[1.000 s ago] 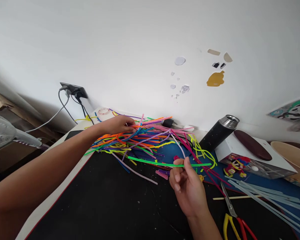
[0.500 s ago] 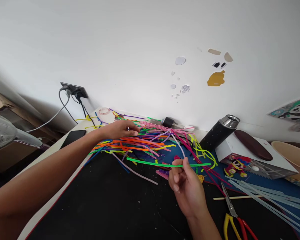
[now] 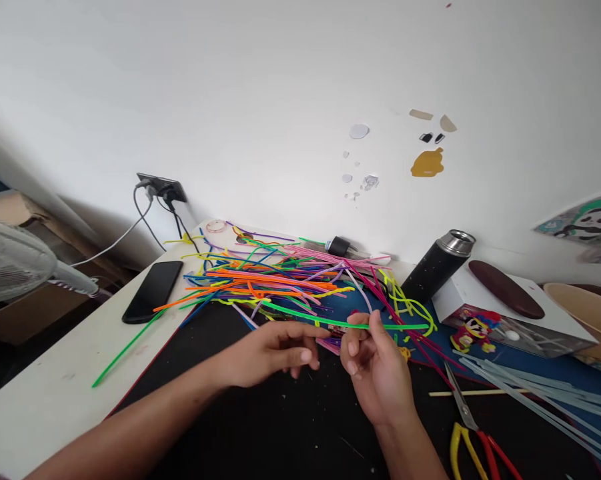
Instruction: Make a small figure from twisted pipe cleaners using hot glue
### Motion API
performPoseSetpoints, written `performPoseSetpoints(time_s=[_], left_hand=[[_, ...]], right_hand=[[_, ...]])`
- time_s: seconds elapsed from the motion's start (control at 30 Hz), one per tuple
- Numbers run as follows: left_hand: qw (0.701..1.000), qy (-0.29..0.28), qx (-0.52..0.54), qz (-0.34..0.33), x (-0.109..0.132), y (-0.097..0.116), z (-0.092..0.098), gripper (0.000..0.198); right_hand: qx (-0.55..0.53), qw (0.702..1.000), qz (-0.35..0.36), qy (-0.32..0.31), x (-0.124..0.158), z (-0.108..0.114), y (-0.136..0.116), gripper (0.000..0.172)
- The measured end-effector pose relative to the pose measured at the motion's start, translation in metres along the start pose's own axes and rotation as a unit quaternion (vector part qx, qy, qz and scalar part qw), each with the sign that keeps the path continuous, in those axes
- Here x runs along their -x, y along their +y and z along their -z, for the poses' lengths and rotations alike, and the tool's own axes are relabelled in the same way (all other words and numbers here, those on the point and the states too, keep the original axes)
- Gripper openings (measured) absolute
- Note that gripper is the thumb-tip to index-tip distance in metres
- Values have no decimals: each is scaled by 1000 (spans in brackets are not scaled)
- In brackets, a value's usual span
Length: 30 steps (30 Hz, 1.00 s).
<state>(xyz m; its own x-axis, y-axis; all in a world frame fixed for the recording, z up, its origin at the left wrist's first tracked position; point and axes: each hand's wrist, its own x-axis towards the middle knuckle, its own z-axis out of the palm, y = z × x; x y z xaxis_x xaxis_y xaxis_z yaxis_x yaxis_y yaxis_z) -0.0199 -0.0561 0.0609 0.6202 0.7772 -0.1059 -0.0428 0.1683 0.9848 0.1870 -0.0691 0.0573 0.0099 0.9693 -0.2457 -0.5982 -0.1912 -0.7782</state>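
Note:
My right hand pinches a bright green pipe cleaner between thumb and forefinger, its long end reaching left over the pile. To the left, my left hand hovers over the black mat with thumb and fingers apart; I see nothing in it. A lilac pipe cleaner runs partly behind this hand. Beyond both hands lies a tangled pile of pipe cleaners in orange, pink, blue and green. Another pale lilac strand slopes down to my right fingertips; whether it is touched, I cannot tell.
At right are scissors with red and yellow handles, a thin stick, pale blue strips, a small figure, a white box and a black flask. A phone and a fan are at left.
My left hand has come off the pile, moving right and toward me, near my right hand. The phone and a green pipe cleaner at the left now show fully. My right hand keeps its pinch.

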Motion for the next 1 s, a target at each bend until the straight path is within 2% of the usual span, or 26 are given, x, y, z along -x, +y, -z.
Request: performPoseSetpoints(time_s=[0.03, 0.1, 0.2, 0.27, 0.37, 0.43, 0.67, 0.77, 1.0], left_hand=[[999, 4, 42, -13, -4, -4, -10, 53], [991, 54, 119, -42, -12, -10, -20, 48], [971, 141, 185, -61, -16, -16, -17, 36], [972, 138, 183, -45, -14, -21, -12, 37], [986, 73, 148, 0, -13, -28, -11, 46], [987, 62, 149, 3, -15, -32, -14, 47], [957, 138, 252, -30, -20, -36, -15, 33], [952, 165, 255, -34, -18, -38, -11, 32], [949, 198, 241, -47, -20, -41, -6, 31]], right_hand=[[12, 1000, 0, 3, 0, 0, 2, 47], [31, 999, -2, 8, -2, 1, 5, 48], [39, 999, -2, 2, -3, 1, 9, 51], [43, 999, 1, -6, -3, 0, 10, 52], [51, 999, 6, -17, -2, -2, 11, 54], [55, 998, 11, -26, -3, -3, 13, 54], [82, 994, 11, -66, -5, -2, 25, 54], [100, 992, 4, -80, -5, -2, 27, 55], [142, 988, 30, -48, -11, 4, 22, 57]])
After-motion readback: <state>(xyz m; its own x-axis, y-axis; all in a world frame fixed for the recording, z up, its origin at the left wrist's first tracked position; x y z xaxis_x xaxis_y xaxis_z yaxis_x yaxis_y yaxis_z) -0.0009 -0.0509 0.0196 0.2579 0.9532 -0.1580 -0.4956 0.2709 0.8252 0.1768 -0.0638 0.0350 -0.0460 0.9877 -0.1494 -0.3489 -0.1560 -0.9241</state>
